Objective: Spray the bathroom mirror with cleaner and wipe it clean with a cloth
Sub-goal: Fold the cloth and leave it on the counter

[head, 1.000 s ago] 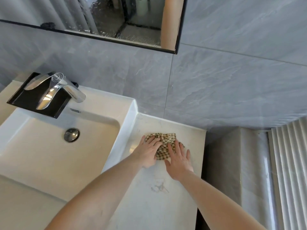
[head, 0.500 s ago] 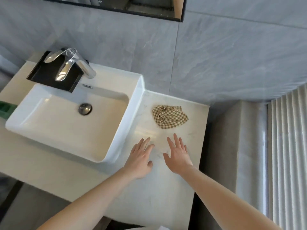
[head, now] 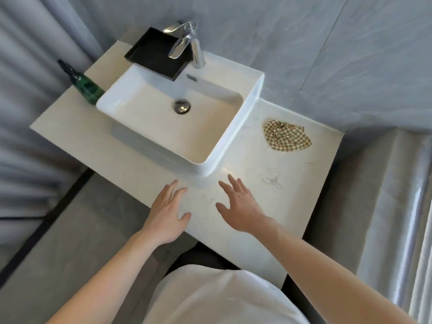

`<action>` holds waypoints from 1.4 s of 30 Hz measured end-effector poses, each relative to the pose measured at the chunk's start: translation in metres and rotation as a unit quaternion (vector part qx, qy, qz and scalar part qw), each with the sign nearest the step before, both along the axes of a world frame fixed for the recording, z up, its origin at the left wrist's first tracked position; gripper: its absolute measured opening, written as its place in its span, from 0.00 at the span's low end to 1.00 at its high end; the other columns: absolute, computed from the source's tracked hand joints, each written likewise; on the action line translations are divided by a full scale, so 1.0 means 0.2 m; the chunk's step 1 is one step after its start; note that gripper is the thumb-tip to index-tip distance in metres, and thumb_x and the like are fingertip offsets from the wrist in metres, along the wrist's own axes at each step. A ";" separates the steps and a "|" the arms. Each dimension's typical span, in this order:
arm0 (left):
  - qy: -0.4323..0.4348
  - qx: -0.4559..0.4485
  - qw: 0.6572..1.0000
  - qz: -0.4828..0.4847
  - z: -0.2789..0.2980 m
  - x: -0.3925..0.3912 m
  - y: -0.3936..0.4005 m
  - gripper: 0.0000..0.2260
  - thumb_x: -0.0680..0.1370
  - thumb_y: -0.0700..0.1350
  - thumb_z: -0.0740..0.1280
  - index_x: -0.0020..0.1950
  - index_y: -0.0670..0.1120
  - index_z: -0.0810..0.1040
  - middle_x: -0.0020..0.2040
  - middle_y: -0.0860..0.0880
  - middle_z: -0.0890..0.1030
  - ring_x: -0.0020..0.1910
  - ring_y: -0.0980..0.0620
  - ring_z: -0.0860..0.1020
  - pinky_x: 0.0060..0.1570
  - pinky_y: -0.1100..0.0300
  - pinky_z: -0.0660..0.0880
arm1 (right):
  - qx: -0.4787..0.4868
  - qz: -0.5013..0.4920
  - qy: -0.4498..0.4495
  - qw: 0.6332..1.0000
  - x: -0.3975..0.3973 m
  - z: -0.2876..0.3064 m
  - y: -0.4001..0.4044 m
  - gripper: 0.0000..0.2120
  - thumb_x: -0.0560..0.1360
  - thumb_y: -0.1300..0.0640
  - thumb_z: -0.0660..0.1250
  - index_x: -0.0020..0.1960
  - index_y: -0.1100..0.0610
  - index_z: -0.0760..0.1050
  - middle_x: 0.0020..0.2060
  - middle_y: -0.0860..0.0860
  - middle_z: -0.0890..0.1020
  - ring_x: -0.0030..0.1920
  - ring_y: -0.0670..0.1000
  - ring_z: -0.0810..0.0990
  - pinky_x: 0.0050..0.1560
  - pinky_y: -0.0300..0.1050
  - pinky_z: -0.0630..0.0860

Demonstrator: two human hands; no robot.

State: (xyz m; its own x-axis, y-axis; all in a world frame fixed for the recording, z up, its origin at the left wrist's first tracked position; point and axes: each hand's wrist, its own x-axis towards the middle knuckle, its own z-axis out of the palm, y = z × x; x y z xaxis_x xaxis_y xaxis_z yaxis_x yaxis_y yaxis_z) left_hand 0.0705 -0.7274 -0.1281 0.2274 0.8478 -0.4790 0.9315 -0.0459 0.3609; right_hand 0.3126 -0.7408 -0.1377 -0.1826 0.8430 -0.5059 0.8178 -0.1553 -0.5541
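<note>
A brown-and-cream checked cloth (head: 287,138) lies bunched on the white marble counter (head: 254,232), right of the basin near the wall. A green spray bottle (head: 86,86) with a black nozzle stands at the counter's far left, beside the basin. My left hand (head: 167,215) hovers over the counter's front edge, fingers spread and empty. My right hand (head: 240,205) is beside it, also spread and empty, well short of the cloth. The mirror is out of view.
A white rectangular basin (head: 235,150) sits on the counter, with a chrome tap (head: 191,46) and a black tray (head: 154,53) at its back. Grey tiled walls rise behind. A pleated curtain (head: 420,230) hangs at the right. Grey floor lies below left.
Both hands left the cloth and drew back toward the counter's front edge. The view dropped away from the mirror, bringing the green bottle into sight.
</note>
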 end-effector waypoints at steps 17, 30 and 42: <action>0.008 0.023 0.997 0.073 0.12 -1.03 0.56 0.33 0.84 0.54 0.66 0.85 0.52 0.55 0.86 0.51 0.43 0.86 0.46 0.44 0.83 0.46 0.52 | 0.026 0.048 -0.020 0.998 -0.89 0.15 0.57 0.34 0.86 0.41 0.59 0.87 0.46 0.48 0.86 0.48 0.42 0.86 0.55 0.39 0.86 0.60 0.44; 0.050 0.017 0.997 0.049 0.21 -1.53 1.36 0.35 0.83 0.54 0.66 0.86 0.50 0.53 0.87 0.50 0.43 0.85 0.45 0.47 0.82 0.46 0.54 | 0.041 0.006 -0.048 0.998 -1.29 0.23 1.03 0.35 0.86 0.41 0.59 0.87 0.45 0.47 0.86 0.48 0.41 0.86 0.55 0.38 0.85 0.60 0.44; 0.020 0.005 0.995 0.094 0.08 -1.68 1.88 0.39 0.82 0.55 0.68 0.86 0.49 0.49 0.87 0.50 0.42 0.85 0.43 0.47 0.81 0.43 0.57 | 0.003 -0.021 -0.093 0.995 -1.41 0.15 1.30 0.36 0.86 0.41 0.58 0.87 0.47 0.45 0.86 0.49 0.40 0.86 0.57 0.39 0.85 0.61 0.45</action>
State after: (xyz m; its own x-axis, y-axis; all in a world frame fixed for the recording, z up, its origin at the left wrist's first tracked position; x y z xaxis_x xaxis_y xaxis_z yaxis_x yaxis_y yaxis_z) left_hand -0.2656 -0.3507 -0.1115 0.0457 0.8783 -0.4760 0.9375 0.1268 0.3240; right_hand 0.0305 -0.4814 -0.1082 -0.0504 0.8512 -0.5224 0.8992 -0.1890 -0.3947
